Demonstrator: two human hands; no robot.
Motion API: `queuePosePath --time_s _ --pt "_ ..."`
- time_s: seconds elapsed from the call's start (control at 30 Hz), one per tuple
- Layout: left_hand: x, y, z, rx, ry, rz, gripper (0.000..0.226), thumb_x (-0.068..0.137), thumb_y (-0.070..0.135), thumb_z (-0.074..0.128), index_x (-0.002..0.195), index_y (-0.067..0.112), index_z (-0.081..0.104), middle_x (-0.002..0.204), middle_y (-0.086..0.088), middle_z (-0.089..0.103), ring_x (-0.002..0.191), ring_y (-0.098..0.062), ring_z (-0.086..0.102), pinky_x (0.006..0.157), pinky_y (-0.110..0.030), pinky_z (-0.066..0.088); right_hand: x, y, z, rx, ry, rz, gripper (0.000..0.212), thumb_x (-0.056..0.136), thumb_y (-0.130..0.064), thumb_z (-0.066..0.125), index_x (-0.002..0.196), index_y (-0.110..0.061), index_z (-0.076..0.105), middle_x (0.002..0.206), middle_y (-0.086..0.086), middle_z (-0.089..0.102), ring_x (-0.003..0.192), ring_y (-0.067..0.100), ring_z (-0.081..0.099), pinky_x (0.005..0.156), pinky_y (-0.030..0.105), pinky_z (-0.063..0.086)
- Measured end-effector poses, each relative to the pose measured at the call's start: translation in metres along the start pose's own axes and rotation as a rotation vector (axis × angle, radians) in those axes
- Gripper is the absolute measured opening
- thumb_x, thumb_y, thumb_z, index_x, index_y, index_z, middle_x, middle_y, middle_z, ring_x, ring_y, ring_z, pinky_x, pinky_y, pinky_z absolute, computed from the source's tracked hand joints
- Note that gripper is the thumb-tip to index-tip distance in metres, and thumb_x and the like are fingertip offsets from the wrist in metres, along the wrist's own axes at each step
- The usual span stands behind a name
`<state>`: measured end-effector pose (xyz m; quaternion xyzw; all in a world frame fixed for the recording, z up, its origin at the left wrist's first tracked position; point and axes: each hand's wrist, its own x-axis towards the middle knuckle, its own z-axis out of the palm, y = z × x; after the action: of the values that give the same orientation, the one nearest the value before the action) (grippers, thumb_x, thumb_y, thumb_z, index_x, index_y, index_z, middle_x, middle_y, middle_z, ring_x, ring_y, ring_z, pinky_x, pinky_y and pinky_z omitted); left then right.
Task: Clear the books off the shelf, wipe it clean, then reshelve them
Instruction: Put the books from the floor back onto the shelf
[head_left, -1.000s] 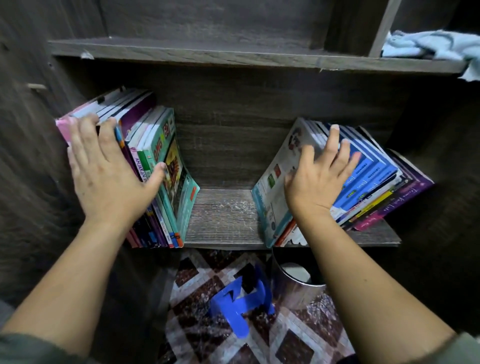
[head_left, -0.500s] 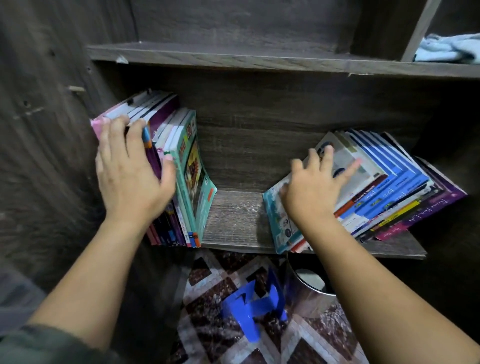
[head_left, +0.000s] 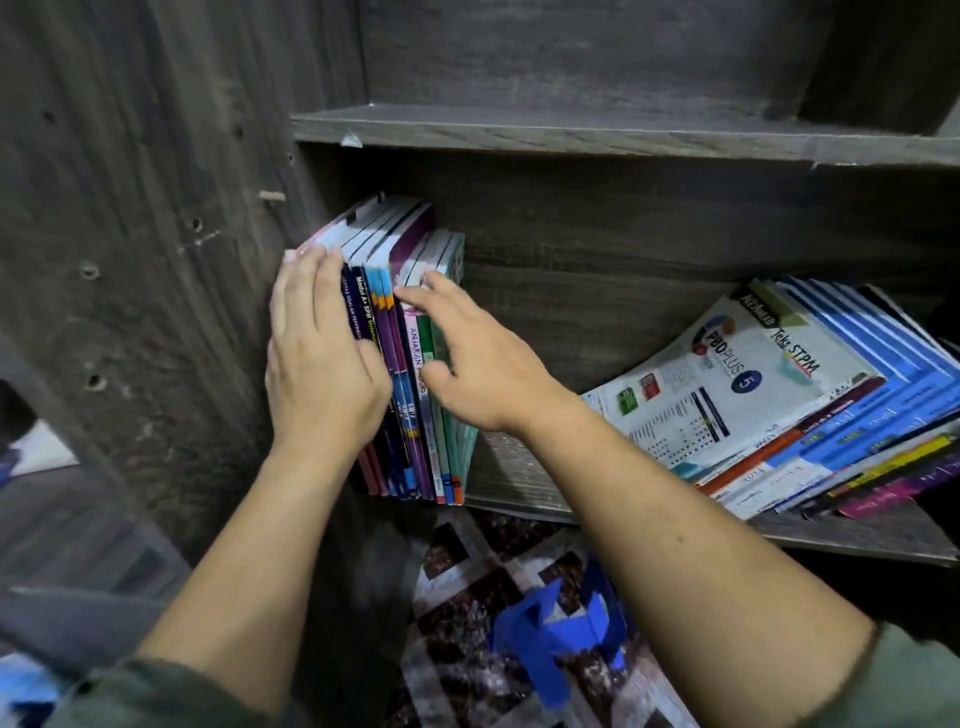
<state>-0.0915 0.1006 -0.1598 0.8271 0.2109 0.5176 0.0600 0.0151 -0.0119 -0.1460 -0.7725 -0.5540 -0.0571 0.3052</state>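
A row of upright books (head_left: 411, 358) stands at the left end of the dark wooden shelf (head_left: 519, 486), tight against the side panel. My left hand (head_left: 317, 364) lies flat on the leftmost spines, fingers straight up over a pink book. My right hand (head_left: 483, 364) reaches across to the same row. Its fingers touch the tops of the green and teal spines and its thumb sits lower, apart from them. A second pile of books (head_left: 779, 405) leans flat to the right at the shelf's right end, with a white cover on top; neither hand touches it.
The upper shelf board (head_left: 623, 135) runs above the books. The cabinet's side panel (head_left: 156, 260) is close on the left. Below the shelf lies a patterned floor (head_left: 467, 597) with a blue plastic object (head_left: 556, 634) on it.
My right hand has left the right pile and crossed to the left row of books. The right pile has sunk flatter. The left row stands more upright, and the view has shifted left.
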Motion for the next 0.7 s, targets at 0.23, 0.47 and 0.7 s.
queuePosePath --time_s 0.23,0.47,0.7 --pt "0.005 0.004 0.001 -0.071 0.029 -0.012 0.050 0.085 0.011 0.049 0.133 -0.002 0.047 0.139 -0.018 0.046 0.138 -0.034 0.031 0.112 -0.012 0.005 0.004 0.002 0.001 -0.014 0.019 0.020 0.068 0.080 -0.023 0.054 0.143 -0.032 0.031 0.158 0.000 0.022 0.136 0.028 0.038 0.100 0.046 0.044" --pt "0.009 0.006 0.002 -0.398 0.062 0.022 0.048 0.078 0.006 0.055 0.126 -0.001 0.054 0.126 -0.014 0.047 0.130 -0.028 0.043 0.110 -0.042 0.037 -0.006 0.013 -0.011 0.132 -0.016 0.039 0.063 0.083 -0.014 0.056 0.140 -0.027 0.032 0.161 0.000 0.010 0.144 0.019 0.026 0.105 0.038 0.038" --pt "-0.043 -0.009 0.036 -0.415 -0.425 -0.353 0.102 0.052 0.049 0.085 0.134 0.021 0.031 0.129 0.005 0.053 0.116 -0.010 0.054 0.100 -0.034 0.046 -0.020 0.023 -0.016 0.237 0.003 0.084 0.056 0.092 -0.012 0.052 0.141 -0.029 0.032 0.163 0.000 0.000 0.148 0.011 0.007 0.112 0.039 0.033"
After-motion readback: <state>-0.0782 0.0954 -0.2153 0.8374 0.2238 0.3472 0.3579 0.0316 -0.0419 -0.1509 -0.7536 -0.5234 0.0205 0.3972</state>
